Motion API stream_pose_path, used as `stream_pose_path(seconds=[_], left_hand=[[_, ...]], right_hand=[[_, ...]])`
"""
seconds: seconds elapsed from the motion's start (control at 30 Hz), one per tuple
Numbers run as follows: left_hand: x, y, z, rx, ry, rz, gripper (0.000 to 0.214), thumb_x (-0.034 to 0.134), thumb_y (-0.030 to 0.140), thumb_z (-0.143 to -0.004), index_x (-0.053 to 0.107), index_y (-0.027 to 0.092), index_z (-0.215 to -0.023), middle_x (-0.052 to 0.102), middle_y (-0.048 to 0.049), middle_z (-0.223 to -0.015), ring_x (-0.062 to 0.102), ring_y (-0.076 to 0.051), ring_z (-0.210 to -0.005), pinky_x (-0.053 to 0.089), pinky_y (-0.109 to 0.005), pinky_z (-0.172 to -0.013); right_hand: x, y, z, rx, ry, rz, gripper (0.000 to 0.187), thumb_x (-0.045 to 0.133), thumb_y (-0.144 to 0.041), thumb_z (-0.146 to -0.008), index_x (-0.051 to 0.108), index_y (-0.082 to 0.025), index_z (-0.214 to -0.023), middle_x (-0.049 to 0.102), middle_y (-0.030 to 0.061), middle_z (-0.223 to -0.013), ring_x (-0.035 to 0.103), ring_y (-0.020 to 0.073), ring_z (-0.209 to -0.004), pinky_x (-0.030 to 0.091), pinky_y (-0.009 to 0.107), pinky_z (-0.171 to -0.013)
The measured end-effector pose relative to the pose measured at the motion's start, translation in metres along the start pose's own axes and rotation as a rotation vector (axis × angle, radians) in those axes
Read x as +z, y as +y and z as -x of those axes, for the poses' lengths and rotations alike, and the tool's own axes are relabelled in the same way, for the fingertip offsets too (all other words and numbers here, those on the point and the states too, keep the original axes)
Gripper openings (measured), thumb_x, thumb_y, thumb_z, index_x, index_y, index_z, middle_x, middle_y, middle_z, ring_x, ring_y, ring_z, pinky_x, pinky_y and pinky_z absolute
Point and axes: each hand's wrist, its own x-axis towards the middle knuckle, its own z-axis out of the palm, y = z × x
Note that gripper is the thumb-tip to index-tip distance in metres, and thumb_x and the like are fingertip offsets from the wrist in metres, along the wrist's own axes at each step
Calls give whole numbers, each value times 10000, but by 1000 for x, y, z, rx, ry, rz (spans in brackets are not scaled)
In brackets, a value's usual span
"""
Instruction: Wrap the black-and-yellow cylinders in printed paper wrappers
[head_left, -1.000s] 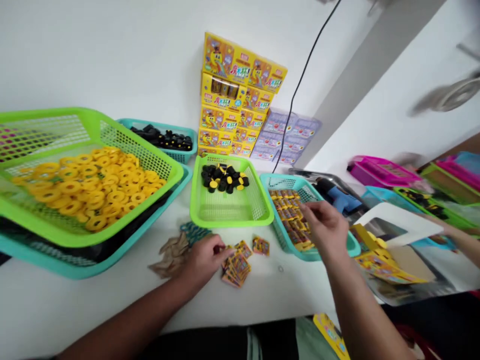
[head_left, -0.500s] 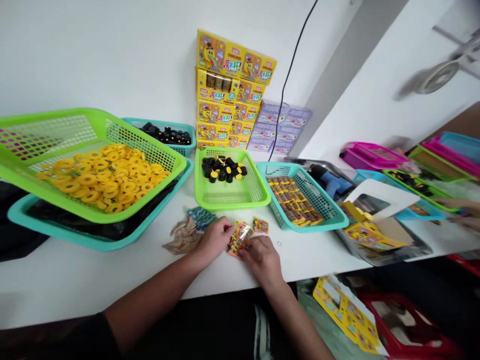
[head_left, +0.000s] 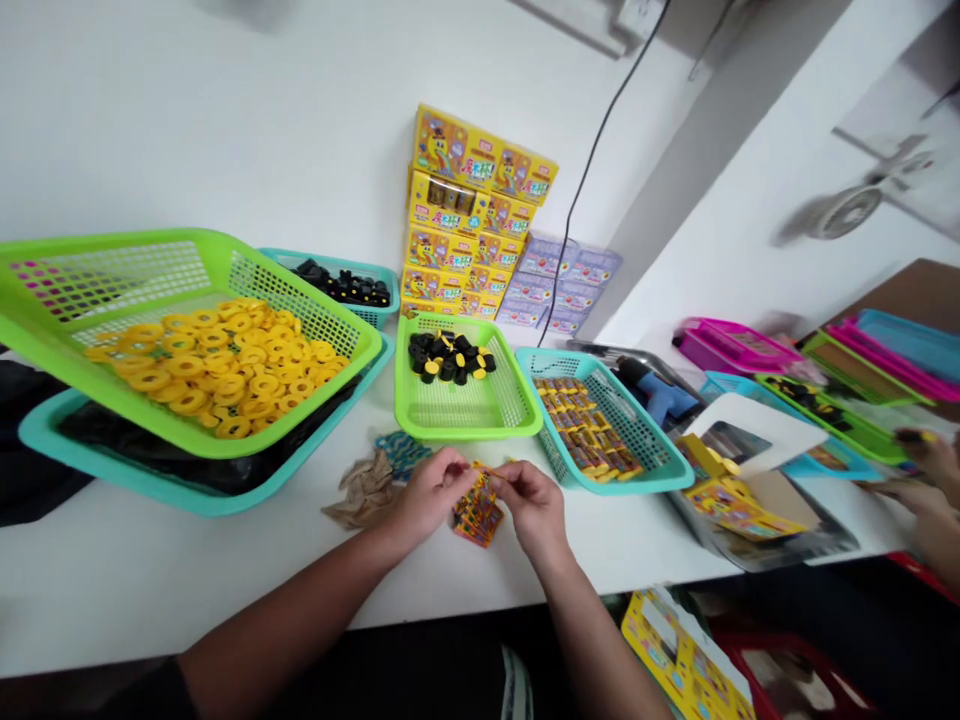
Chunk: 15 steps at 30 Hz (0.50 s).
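My left hand [head_left: 431, 492] and my right hand [head_left: 530, 503] meet over a small stack of colourful printed packets [head_left: 477, 515] on the white table [head_left: 247, 570]. The fingertips of both hands pinch the top of the stack, hiding its upper edge. Just left of my left hand lie crumpled brown paper [head_left: 366, 492] and a blue patterned scrap [head_left: 401, 453]. Behind my hands stands a green tray [head_left: 465, 431] of black and yellow pieces. A teal basket [head_left: 637, 482] of small wrapped bars sits nearest my right hand.
A tilted green basket [head_left: 187, 435] of yellow rings rests on a teal one at left. Yellow boxes [head_left: 469, 220] stack against the wall. A blue glue gun [head_left: 660, 392] lies right, beyond it a co-worker's hands [head_left: 928, 490] among trays.
My right hand has left the teal basket and joined my left hand at the packets, which are now gathered into one stack. The view has swung slightly.
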Motion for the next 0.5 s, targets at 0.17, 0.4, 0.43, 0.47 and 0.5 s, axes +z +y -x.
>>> stream_pose_path(seconds=[0.17, 0.4, 0.43, 0.47, 0.5], left_hand=[[-6, 5, -7, -22, -76, -31, 377, 591, 457, -775, 467, 188, -542, 390, 42, -535, 397, -124, -552, 293, -254, -542], [-6, -2, -12, -96, -28, -71, 409, 595, 511, -705, 450, 190, -498, 366, 44, -504, 363, -116, -534, 266, -253, -532], [-6, -2, -11, -99, -29, -83, 394, 603, 498, -697, 470, 185, -498, 383, 40, -503, 368, -118, -539, 266, -254, -535], [-7, -3, -11, -99, -29, -92, 384, 606, 489, -693, 482, 182, -499, 399, 36, -504, 374, -120, -544, 267, -255, -538], [-7, -3, -11, -99, -29, -94, 380, 608, 488, -689, 487, 181, -500, 414, 32, -505, 379, -121, -545, 271, -255, -538]], right_hand=[[-7, -20, -24, 65, -218, 92, 195, 677, -363, -757, 650, -171, -735, 633, -1, -608, 558, 135, -537, 443, 246, -524], [-3, -49, -159, -209, -207, 1131, 211, 508, -265, -919, 675, -154, -982, 699, 97, -950, 642, 192, -851, 484, 280, -756], [5, -50, -180, -213, -225, 1197, 195, 537, -223, -901, 673, -140, -1014, 688, 129, -1021, 636, 217, -925, 483, 297, -793], [13, -49, -198, -215, -250, 1246, 201, 576, -191, -879, 670, -125, -1044, 670, 160, -1076, 622, 242, -994, 482, 311, -822], [21, -48, -213, -216, -280, 1279, 221, 618, -174, -858, 665, -111, -1065, 653, 183, -1112, 605, 263, -1045, 485, 326, -846]])
